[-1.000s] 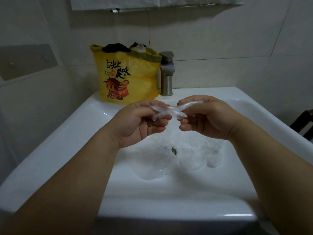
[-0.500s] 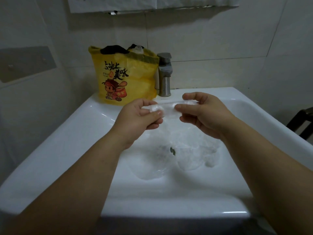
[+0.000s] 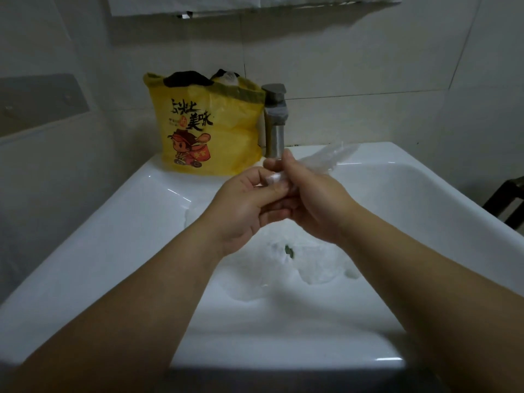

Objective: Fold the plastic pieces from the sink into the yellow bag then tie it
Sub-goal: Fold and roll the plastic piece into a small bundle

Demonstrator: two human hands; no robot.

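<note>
Above the white sink, both hands meet over the basin and hold one clear plastic piece. The left hand has its fingers curled, the thumb pressing the rolled, narrow end of the piece against the forefinger. The right hand is closed around the same piece just beside it, fingers curled, with the loose end of the plastic fanning out up and to the right past the knuckles. The two hands touch each other at the fingers. Below them, more crumpled clear plastic pieces lie in the bottom of the basin, around the drain. The yellow bag, printed with a cartoon figure, stands upright on the back left ledge of the sink, its mouth open and dark contents showing at the top. A steel faucet stands just beside it on the right.
</note>
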